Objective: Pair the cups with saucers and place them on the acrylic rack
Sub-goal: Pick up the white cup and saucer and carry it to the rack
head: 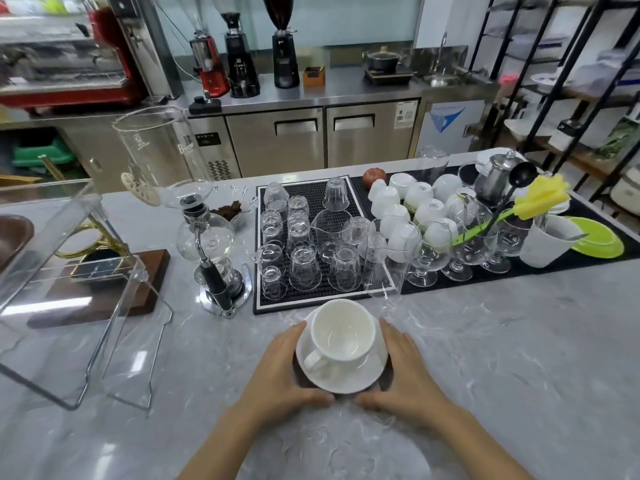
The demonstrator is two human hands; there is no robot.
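Both hands working close in: left hand [282, 370] and right hand [407, 370] are cupping the white saucer [341, 377] from either side, fingers curving round its rim, thumbs nearly meeting at the near edge. The white cup [343, 332] is sitting upright on that saucer, handle pointing near-left, empty inside. Pair is sitting low over the grey marble counter [502, 358]; can't tell if it's touching down. To the left, the acrylic rack [79, 271] is standing w/ nothing on its clear shelves that I can make out. Just past the cup, a black drip mat [320, 192] is carrying upturned glasses [303, 268] in rows. Left of the mat, a glass siphon brewer [211, 244]. Right of the mat, more white cups [408, 195] are lying upside down in a cluster, stemmed glasses beside them, a yellow sponge brush [540, 195] poking up, green plates [595, 233] at the far right. Behind the siphon, a tall glass cylinder [156, 147] is showing lettering starting w/ "B", rest too blurred to read. Far back, three coffee grinders [242, 53] on the steel bench; stickers on the cabinets unreadable.
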